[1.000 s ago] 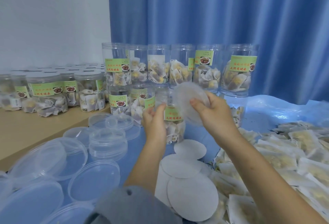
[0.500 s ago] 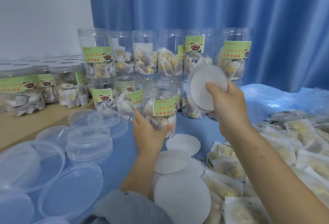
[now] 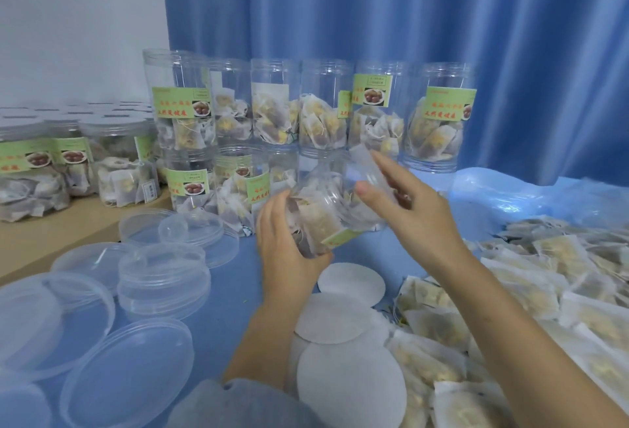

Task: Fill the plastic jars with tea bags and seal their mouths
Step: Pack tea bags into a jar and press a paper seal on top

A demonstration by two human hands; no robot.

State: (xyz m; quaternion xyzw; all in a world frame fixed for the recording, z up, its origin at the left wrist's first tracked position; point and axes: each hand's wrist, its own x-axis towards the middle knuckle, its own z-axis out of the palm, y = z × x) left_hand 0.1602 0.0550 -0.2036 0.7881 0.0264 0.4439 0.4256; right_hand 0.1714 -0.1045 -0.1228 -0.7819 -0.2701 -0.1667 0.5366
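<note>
My left hand (image 3: 284, 250) grips a clear plastic jar (image 3: 323, 209) with tea bags inside, tilted with its mouth toward the upper right. My right hand (image 3: 405, 203) holds a round white seal disc (image 3: 362, 160) against the jar's mouth, thumb on the rim. Several loose white seal discs (image 3: 352, 283) lie on the blue cloth below my hands. A heap of loose tea bags (image 3: 531, 295) covers the right side.
Open filled jars (image 3: 325, 111) stand in two rows behind my hands. Lidded jars (image 3: 115, 162) sit on the wooden surface at left. Clear plastic lids (image 3: 163, 281) lie scattered at front left. A blue curtain (image 3: 408, 19) hangs behind.
My left hand has lifted the jar off the table and tilted it. My right hand has brought the seal disc down from beside the jar to its mouth.
</note>
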